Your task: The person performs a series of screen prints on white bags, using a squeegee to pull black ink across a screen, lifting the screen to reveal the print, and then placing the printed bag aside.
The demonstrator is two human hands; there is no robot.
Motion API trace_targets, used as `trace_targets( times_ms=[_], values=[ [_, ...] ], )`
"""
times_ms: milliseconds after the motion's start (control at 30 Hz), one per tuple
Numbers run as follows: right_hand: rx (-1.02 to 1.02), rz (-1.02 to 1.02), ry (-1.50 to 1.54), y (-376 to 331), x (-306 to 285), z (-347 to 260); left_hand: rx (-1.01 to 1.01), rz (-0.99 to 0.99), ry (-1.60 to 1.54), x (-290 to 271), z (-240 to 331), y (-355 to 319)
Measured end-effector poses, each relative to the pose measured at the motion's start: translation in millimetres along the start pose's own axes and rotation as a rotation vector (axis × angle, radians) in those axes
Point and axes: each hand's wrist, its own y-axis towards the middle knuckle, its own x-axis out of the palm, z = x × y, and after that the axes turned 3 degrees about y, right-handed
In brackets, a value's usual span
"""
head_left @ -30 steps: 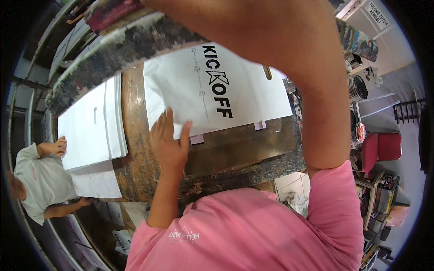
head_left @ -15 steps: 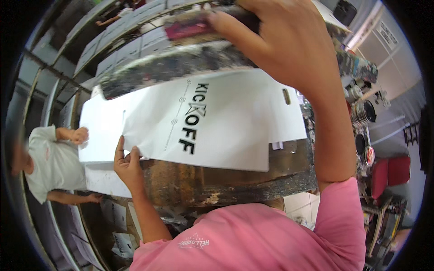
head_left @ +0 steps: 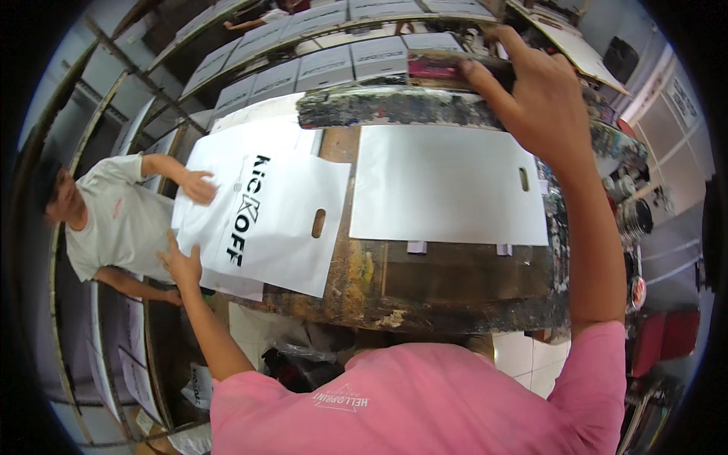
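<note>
A white flat bag with black lettering and a cut-out handle (head_left: 292,227) lies at the left of the worktable, over other white sheets. My left hand (head_left: 183,269) is at its near left edge, fingers spread and gripping nothing. Beyond the middle of the table, a paint-crusted screen-printing frame (head_left: 394,106) stands raised and tilted. My right hand (head_left: 535,95) grips it at the upper right, beside a wooden piece with a pink stain (head_left: 436,68); its far fingers are partly hidden. Beneath the frame, a blank white bag (head_left: 447,186) lies flat on the printing board.
A co-worker (head_left: 121,220) in a pale shirt stands at the left, one hand (head_left: 199,186) on the printed bag. Racks (head_left: 326,68) holding printed white bags run behind the table. Paint cans (head_left: 633,216) and a red chair (head_left: 667,341) are at the right.
The printed bag has moved left off the board, and my left hand has let go of it. A blank bag now shows on the board. The co-worker's hand has come onto the printed bag.
</note>
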Motion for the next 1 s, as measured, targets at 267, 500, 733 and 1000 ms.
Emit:
trace_targets(
  times_ms=[267,500,733,1000],
  values=[
    [-0.137,-0.567,0.117,-80.7,19.3,16.1,-0.394,-1.025,-2.269,-101.8,354.8,-134.1],
    [-0.018,-0.552,0.343,-157.2,139.9,73.0,-0.852,-1.286,-1.929,-30.7,326.7,-218.8],
    [-0.098,-0.398,0.161,-65.1,330.8,153.2,-1.163,-1.182,-1.743,-8.2,328.6,-236.7],
    [-0.074,-0.407,0.052,-61.0,365.1,149.5,-0.998,-1.262,-1.725,1.4,320.6,-245.2]
  ],
)
